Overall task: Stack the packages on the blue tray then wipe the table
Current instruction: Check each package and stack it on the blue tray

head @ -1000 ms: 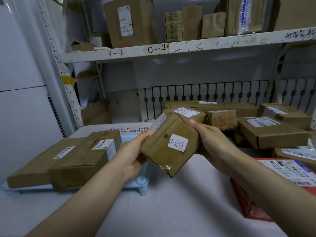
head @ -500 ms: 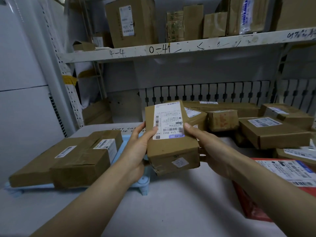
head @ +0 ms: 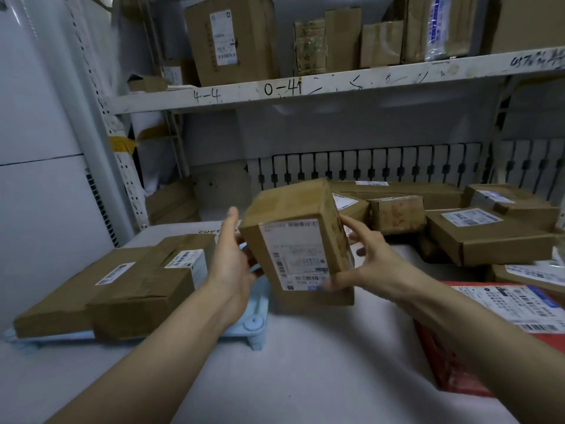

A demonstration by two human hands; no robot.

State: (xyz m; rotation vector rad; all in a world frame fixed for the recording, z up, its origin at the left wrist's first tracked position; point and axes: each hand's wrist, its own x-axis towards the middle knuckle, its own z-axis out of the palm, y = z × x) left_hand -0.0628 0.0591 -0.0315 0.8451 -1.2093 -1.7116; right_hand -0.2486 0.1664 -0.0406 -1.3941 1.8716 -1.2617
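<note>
I hold a small brown cardboard box (head: 298,240) above the white table (head: 293,371), tilted with its white shipping label toward me. My left hand (head: 230,264) presses its left side, thumb up. My right hand (head: 363,264) grips its right side and lower corner, fingers spread. The light blue tray (head: 255,322) lies at the left, just below and left of the held box. On the tray rest a flat brown package (head: 70,289) and a thicker taped box (head: 153,283) on top of it.
Several brown packages (head: 489,234) are piled at the back right of the table. A red parcel (head: 477,341) with a white label lies at the right, under my right forearm. A white shelf (head: 336,84) loaded with boxes runs overhead, and a white wall panel closes the left.
I have turned the box in my hands: first tilted with a small numbered sticker showing, then upright with the label up, now tipped so the label faces me.
</note>
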